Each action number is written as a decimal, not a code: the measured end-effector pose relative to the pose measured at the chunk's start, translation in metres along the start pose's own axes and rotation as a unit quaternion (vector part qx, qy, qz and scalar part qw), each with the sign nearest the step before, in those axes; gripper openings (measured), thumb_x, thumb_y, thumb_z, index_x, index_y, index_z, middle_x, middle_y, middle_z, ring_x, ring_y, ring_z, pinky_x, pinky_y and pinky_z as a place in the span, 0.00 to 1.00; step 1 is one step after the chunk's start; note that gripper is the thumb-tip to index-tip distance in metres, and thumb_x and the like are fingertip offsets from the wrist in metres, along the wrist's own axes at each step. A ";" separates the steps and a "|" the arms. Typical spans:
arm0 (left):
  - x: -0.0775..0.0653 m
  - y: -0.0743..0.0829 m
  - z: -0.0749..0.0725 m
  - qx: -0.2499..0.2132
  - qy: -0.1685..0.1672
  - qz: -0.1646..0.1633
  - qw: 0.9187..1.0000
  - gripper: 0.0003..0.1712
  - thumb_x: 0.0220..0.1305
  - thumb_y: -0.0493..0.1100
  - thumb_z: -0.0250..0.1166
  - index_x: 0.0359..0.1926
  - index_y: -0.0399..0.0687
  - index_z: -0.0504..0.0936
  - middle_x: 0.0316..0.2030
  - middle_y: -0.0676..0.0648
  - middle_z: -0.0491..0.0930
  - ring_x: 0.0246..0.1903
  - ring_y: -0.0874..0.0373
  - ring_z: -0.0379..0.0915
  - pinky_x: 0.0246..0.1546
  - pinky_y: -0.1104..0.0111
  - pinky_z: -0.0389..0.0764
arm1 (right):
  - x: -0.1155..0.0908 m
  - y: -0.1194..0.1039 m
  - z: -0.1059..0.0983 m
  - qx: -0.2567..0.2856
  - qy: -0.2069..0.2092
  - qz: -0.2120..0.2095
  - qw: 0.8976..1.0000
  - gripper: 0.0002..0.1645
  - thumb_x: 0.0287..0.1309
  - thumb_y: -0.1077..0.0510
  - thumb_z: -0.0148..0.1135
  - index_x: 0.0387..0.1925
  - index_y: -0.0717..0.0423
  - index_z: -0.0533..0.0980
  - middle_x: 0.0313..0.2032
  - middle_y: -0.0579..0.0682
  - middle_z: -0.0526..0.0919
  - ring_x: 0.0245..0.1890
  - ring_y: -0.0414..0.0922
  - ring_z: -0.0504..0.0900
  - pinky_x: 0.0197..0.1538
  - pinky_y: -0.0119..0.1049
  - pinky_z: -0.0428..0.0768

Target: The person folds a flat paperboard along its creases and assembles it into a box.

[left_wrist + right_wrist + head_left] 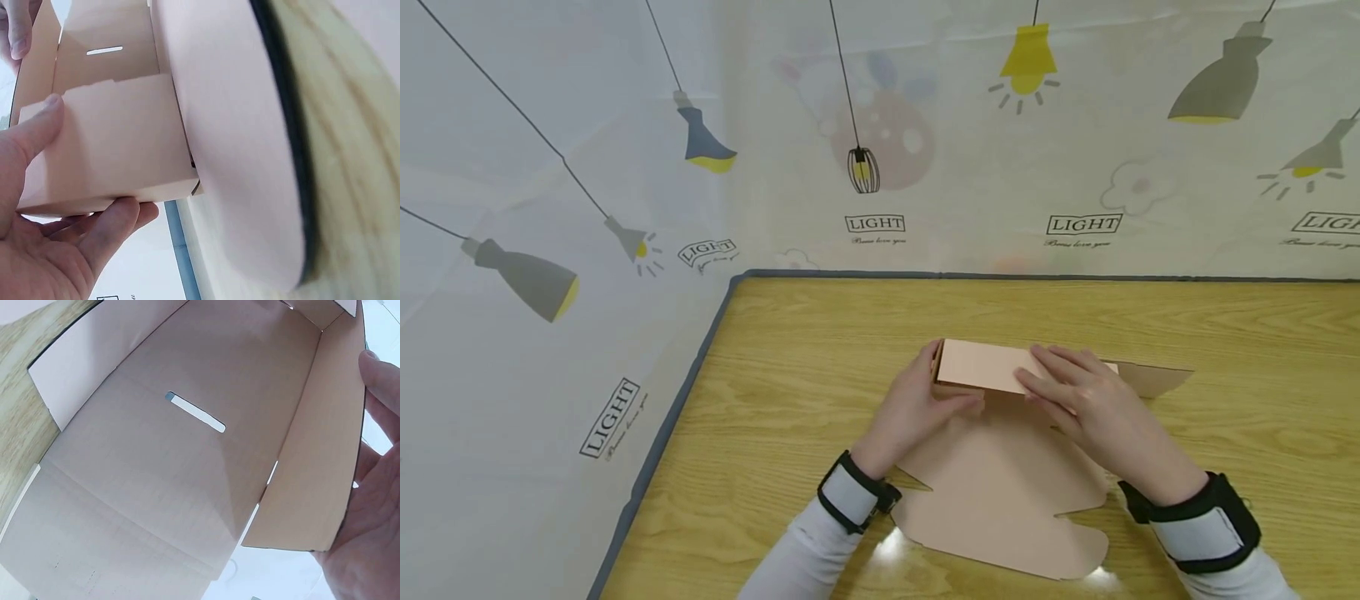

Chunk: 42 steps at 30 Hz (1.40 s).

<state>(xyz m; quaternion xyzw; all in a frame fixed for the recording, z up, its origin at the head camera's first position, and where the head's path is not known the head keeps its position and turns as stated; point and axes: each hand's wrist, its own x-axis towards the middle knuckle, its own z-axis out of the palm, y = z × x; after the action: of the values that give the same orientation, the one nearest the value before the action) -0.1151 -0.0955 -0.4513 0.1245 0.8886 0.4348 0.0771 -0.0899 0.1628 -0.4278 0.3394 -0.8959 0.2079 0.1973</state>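
Observation:
A light brown, partly folded cardboard box [1000, 367] stands with a long narrow panel facing up. My left hand [917, 404] grips its left end. In the left wrist view, the thumb lies on the folded end flap [119, 137] and the other fingers are behind it. My right hand [1086, 400] rests its extended fingers on the upper panel. In the right wrist view this hand is outside the side wall [306, 469], and the slotted panel [150, 444] shows inside. Toward me spreads the flat lid part [1000, 500] with rounded flaps.
A small flap [1157, 379] sticks out right of the box. Under everything is a wood-grain table [760, 400], bordered by a grey-blue edge [1000, 275]. Behind and to the left hangs a pale sheet [775, 208] printed with lamps.

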 end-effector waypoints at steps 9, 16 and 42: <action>0.003 0.003 0.005 0.031 0.042 -0.010 0.999 0.43 0.64 0.51 0.77 0.73 0.41 0.68 0.65 0.39 0.81 0.64 0.46 0.80 0.64 0.52 0.84 | 0.000 -0.001 0.002 -0.003 0.010 -0.002 1.000 0.27 0.75 0.43 0.51 0.58 0.52 0.86 0.61 0.65 0.85 0.58 0.63 0.84 0.53 0.62 0.86; 0.006 0.005 0.009 0.074 0.075 -0.013 0.994 0.35 0.63 0.30 0.68 0.71 0.38 0.70 0.65 0.37 0.81 0.64 0.44 0.81 0.61 0.53 0.86 | 0.000 -0.001 0.003 -0.001 0.006 0.005 1.000 0.28 0.53 0.63 0.77 0.58 0.52 0.86 0.61 0.65 0.85 0.58 0.63 0.84 0.55 0.64 0.84; 0.010 0.010 0.016 0.066 0.128 0.002 0.990 0.29 0.64 0.30 0.69 0.66 0.36 0.76 0.58 0.37 0.86 0.59 0.45 0.85 0.56 0.55 0.89 | 0.004 0.002 0.003 -0.012 0.016 0.004 1.000 0.22 0.61 0.60 0.73 0.58 0.54 0.86 0.59 0.65 0.86 0.56 0.63 0.84 0.54 0.62 0.85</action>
<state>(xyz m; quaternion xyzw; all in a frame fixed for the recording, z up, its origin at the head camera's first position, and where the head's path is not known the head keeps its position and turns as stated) -0.1191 -0.0746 -0.4532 0.0743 0.9177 0.3874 -0.0462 -0.0945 0.1601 -0.4289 0.3303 -0.8962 0.2031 0.2154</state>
